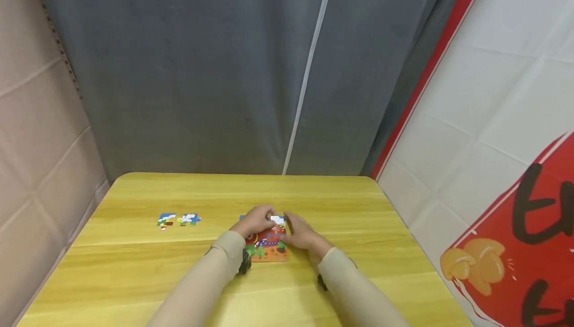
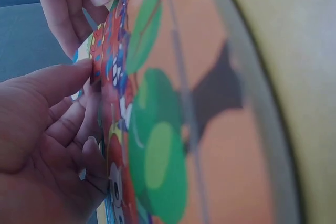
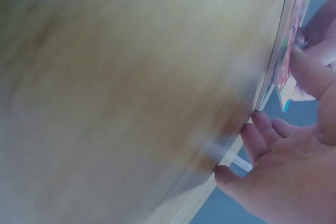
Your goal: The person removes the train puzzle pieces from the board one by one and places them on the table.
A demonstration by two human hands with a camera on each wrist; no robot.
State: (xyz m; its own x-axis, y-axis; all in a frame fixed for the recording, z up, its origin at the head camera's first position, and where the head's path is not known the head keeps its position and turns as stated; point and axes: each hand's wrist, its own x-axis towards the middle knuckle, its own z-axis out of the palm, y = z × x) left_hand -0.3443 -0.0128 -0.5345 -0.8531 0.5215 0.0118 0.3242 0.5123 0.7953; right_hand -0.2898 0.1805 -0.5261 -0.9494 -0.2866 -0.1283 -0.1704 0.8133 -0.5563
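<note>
A jigsaw puzzle board lies on the table, showing red and orange ground with green plants and a cartoon insect. My left hand is over its upper part and pinches a puzzle piece with red and white print between thumb and fingers. That piece is tilted, its edge raised off the board in the right wrist view. My right hand lies along the board's right side, thumb over the picture, fingertips on the table at the edge. The fingers hide part of the upper picture.
Two small groups of puzzle pieces in blue, white and green lie on the left of the yellow wooden table. A grey curtain hangs behind the table. White cloth walls stand at both sides, the right one with red print.
</note>
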